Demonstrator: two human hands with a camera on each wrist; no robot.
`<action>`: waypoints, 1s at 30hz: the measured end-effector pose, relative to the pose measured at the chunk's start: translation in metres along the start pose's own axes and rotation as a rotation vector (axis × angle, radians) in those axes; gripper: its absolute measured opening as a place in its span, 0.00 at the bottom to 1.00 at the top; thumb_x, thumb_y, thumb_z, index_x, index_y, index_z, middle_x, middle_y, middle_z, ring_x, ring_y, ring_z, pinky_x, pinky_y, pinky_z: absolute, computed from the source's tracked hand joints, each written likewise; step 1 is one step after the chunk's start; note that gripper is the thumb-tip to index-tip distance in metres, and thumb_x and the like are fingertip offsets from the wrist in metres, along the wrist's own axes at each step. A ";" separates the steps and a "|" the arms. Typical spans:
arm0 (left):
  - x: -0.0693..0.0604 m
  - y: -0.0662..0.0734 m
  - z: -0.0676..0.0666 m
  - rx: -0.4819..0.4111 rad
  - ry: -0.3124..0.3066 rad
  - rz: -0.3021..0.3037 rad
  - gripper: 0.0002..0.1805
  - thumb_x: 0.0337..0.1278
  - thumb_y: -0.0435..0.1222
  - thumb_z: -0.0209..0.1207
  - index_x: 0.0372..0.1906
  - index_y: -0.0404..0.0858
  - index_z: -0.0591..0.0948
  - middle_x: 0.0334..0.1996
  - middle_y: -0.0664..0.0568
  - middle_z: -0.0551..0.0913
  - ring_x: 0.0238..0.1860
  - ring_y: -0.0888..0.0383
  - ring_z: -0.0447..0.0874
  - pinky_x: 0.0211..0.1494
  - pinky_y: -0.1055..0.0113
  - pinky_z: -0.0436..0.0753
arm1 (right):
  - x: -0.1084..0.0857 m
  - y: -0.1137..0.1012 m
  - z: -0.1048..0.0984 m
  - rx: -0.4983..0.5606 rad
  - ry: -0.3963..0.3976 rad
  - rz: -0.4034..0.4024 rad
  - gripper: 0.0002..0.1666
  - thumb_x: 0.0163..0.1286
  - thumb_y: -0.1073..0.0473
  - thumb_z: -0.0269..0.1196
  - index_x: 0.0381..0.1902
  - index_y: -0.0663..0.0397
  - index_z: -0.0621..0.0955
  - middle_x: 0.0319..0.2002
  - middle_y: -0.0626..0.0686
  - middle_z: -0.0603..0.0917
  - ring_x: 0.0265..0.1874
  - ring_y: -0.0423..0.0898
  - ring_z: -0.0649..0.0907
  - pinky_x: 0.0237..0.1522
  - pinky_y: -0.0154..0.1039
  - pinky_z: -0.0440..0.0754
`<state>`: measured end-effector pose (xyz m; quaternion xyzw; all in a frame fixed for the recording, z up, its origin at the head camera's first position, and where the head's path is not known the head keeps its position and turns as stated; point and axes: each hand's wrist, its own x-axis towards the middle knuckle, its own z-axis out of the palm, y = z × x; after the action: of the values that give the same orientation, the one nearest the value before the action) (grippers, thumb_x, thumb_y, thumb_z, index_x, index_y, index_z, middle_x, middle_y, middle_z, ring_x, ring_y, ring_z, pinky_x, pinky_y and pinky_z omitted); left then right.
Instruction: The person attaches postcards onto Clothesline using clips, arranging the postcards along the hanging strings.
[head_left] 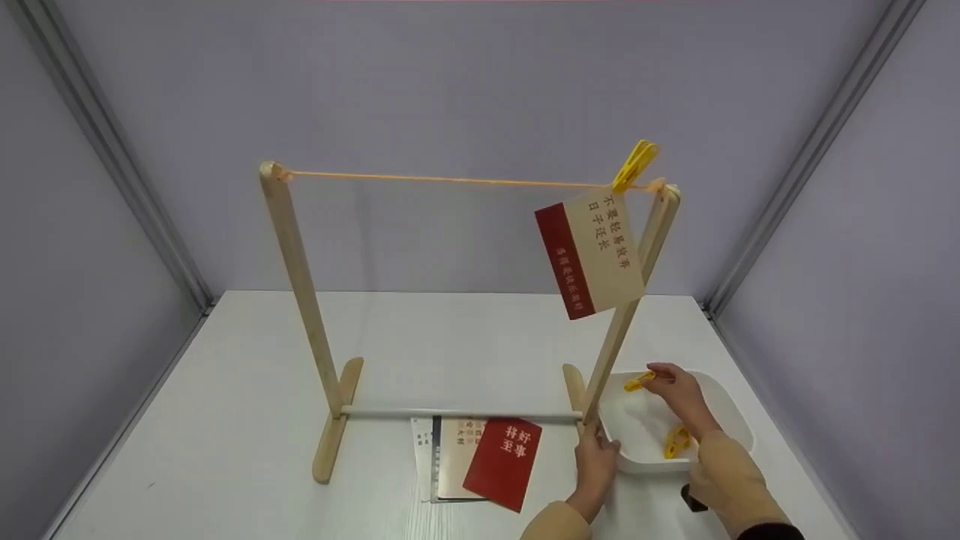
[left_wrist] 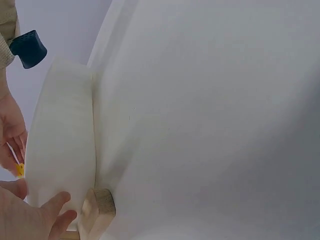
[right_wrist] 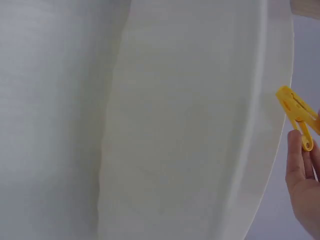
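Beige sleeves (head_left: 739, 487) come nearest the camera, and beyond them my two grips work at the table's right side. With my right grip (head_left: 681, 397) I pinch a yellow clothespin (head_left: 637, 382), thumb and fingers narrow on it, above the far part of the white tray (head_left: 645, 465). More pins (head_left: 677, 442) lie inside, toward its near right. My left grip (head_left: 596, 466) is between the tray and the right foot of the wooden stand (head_left: 626, 307); its fingers touch the tray's outer wall, but I cannot tell whether they close on the rim or the foot.

One card (head_left: 600, 255) already hangs aslant by a yellow clip (head_left: 636, 165) near the right end of the orange cord (head_left: 450, 178). On the table, near of the crossbar (head_left: 465, 413), the other cards (head_left: 456, 465) overlap, a red one (head_left: 504, 463) on top at the right.

I judge the step in hand to be taking a pin for another card. My next move would call for freeing my left grip to lift the red card, then squeezing the pin open over card edge and cord, left of the hung one, without tugging the line.
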<state>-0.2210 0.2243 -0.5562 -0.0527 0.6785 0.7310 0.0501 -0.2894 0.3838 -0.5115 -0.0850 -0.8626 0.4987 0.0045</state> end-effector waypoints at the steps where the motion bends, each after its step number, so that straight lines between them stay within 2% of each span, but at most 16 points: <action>1: 0.000 0.000 0.000 0.005 0.003 -0.001 0.26 0.49 0.20 0.56 0.58 0.25 0.68 0.56 0.35 0.71 0.59 0.41 0.67 0.58 0.53 0.68 | -0.003 0.001 0.001 0.058 0.011 0.008 0.29 0.65 0.58 0.59 0.59 0.69 0.68 0.52 0.63 0.74 0.48 0.50 0.76 0.54 0.45 0.71; 6: 0.000 0.000 0.002 0.004 0.002 -0.015 0.26 0.50 0.20 0.56 0.58 0.26 0.69 0.56 0.36 0.71 0.59 0.42 0.67 0.57 0.54 0.69 | -0.024 0.011 0.009 0.255 0.056 0.003 0.31 0.64 0.55 0.61 0.60 0.67 0.68 0.53 0.59 0.73 0.44 0.37 0.76 0.49 0.30 0.72; 8: -0.001 0.000 0.002 0.001 0.001 -0.026 0.26 0.50 0.20 0.56 0.58 0.27 0.69 0.56 0.37 0.72 0.59 0.42 0.67 0.57 0.54 0.69 | -0.034 0.014 0.012 0.291 0.076 0.011 0.32 0.63 0.54 0.62 0.60 0.66 0.68 0.54 0.59 0.72 0.45 0.37 0.75 0.48 0.27 0.72; 14: -0.001 0.001 0.003 0.027 0.026 -0.033 0.25 0.50 0.21 0.57 0.57 0.28 0.70 0.56 0.38 0.73 0.58 0.42 0.68 0.57 0.56 0.70 | -0.049 0.023 0.017 0.241 0.136 0.049 0.32 0.63 0.51 0.62 0.60 0.62 0.69 0.57 0.58 0.70 0.52 0.41 0.72 0.47 0.21 0.69; 23: -0.003 0.003 0.002 0.044 0.052 -0.018 0.24 0.50 0.21 0.57 0.56 0.26 0.71 0.54 0.35 0.73 0.57 0.41 0.69 0.56 0.55 0.71 | -0.048 0.027 0.021 0.175 0.163 0.028 0.33 0.61 0.48 0.63 0.58 0.62 0.72 0.56 0.59 0.72 0.46 0.36 0.74 0.44 0.20 0.69; 30: -0.001 0.000 -0.007 -0.004 0.018 -0.057 0.23 0.49 0.22 0.59 0.54 0.25 0.73 0.51 0.38 0.76 0.53 0.44 0.73 0.52 0.59 0.75 | -0.047 0.030 0.020 0.177 0.165 0.033 0.36 0.60 0.45 0.63 0.59 0.63 0.72 0.56 0.59 0.72 0.52 0.48 0.73 0.45 0.20 0.69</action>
<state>-0.2201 0.2177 -0.5566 -0.0788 0.6758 0.7300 0.0649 -0.2403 0.3742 -0.5443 -0.1394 -0.8103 0.5643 0.0746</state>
